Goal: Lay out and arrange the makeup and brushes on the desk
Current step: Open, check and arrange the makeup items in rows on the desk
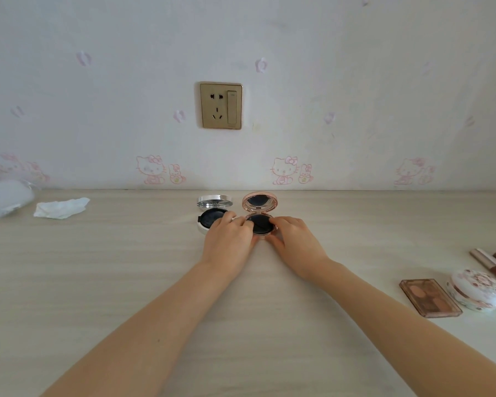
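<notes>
Two round compacts stand open near the desk's back edge. The silver compact [212, 209] is on the left, its black puff showing. Beside it on the right is the pink compact [260, 202], lid upright with a mirror. My left hand [228, 239] and my right hand [294, 240] both grip the pink compact's base, fingers touching its black puff. At the right edge lie a brown eyeshadow palette [428, 298], a white floral round case [477, 290] and several lip tubes [491, 260].
A crumpled white tissue [60, 207] lies at the back left, next to a clear plastic-wrapped bundle [3, 199]. A gold wall socket [221, 106] sits above the light wooden desk [126, 267].
</notes>
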Tool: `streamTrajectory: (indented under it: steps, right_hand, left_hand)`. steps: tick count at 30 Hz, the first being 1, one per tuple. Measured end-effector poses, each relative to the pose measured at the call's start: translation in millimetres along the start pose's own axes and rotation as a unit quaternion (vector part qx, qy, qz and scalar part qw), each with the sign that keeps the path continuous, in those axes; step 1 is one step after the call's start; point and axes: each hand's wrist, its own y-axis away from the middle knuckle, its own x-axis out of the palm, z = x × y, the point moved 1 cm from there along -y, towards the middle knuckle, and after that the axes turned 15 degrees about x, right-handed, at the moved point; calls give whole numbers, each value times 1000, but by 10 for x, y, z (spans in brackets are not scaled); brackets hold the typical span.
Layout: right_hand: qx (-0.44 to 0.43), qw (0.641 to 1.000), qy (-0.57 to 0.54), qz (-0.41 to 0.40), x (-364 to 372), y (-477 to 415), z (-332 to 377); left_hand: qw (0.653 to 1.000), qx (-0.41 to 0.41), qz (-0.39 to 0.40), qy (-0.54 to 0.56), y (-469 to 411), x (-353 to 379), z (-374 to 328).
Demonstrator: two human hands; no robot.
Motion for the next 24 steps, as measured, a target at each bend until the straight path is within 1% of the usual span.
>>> streamTrajectory:
  steps: [8, 11, 14, 18, 24]
  right_hand:
    - [-20, 1000, -9, -7, -77, 85, 0]
    - [-18, 999, 30, -6, -172, 191, -63]
    - [-17, 999, 43, -16, -310, 353, -177]
    - [-13, 997, 61, -37, -526, 665, -373]
    - [2, 995, 81, -63, -868, 1110, -753]
  left_hand:
    - [999, -4, 37, 19, 8, -127, -42]
    - [999, 0, 27, 24, 77, -187, -135]
    - [999, 12, 10, 33, 139, -255, -285]
    - [996, 31, -24, 82, 208, -357, -586]
    - [987, 56, -24, 147, 174, -473, -1159]
